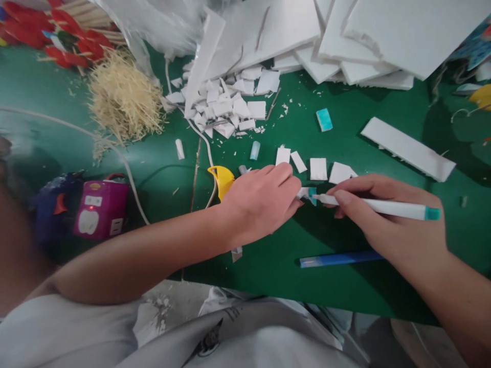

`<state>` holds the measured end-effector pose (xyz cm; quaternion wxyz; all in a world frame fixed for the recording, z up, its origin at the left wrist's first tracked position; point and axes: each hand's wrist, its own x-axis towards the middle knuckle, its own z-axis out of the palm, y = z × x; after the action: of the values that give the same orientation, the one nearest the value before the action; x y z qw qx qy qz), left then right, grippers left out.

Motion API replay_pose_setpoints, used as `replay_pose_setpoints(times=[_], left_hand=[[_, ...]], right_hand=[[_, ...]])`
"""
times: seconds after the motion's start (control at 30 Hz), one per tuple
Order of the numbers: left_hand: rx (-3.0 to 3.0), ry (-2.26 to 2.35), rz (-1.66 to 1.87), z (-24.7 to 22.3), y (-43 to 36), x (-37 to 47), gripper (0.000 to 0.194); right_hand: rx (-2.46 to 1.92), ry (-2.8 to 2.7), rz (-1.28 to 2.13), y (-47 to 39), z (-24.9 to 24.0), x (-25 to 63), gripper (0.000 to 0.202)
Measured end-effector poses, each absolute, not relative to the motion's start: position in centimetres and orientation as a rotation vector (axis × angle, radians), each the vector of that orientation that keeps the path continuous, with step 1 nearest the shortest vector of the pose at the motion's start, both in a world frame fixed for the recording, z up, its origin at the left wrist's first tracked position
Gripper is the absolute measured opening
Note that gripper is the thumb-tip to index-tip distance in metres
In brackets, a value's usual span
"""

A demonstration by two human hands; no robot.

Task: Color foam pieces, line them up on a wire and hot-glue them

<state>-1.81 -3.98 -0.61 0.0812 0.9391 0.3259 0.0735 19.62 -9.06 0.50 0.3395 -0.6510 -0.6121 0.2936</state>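
Observation:
My right hand (pixel 395 220) is closed around a white marker pen (pixel 387 207) with a teal end. Its tip touches a small foam piece (pixel 312 194), partly coloured teal, which my left hand (pixel 264 199) pinches between its fingers. Much of that piece is hidden by the left fingers. Just beyond the hands lie several small white foam pieces (pixel 318 168). Farther back is a foam block with a bright turquoise face (pixel 324 119). A blue pen (pixel 337 259) rests on the table between my hands and its near edge. Part of a yellow object (pixel 222 180) shows behind my left wrist.
Foam scraps (pixel 226 107) are heaped at the back, beside stacked white foam sheets (pixel 368 41). A foam strip (pixel 408 148) lies at right. On the left are a pile of thin wooden sticks (pixel 125 97), a magenta power socket box (pixel 102 209) and a white cable (pixel 130 174) across the green table.

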Motion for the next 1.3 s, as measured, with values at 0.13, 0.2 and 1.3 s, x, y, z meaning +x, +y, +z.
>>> replay_pose_setpoints(times=[0.13,0.2,1.3], left_hand=[[2.798,0.975,0.176,-0.50,-3.96,-1.81,0.024],[2.800,0.977,0.172,-0.46,-3.93,-1.80,0.024],[2.784,0.981,0.165,-0.36,-3.91,-1.66,0.023]], right_hand=[[-1.726,-1.625,0.761,-9.03,0.54,19.72,0.013],[-1.720,-1.662,0.793,-9.01,0.66,19.76,0.014],[-1.664,-1.722,0.695,-8.78,0.88,19.62,0.015]])
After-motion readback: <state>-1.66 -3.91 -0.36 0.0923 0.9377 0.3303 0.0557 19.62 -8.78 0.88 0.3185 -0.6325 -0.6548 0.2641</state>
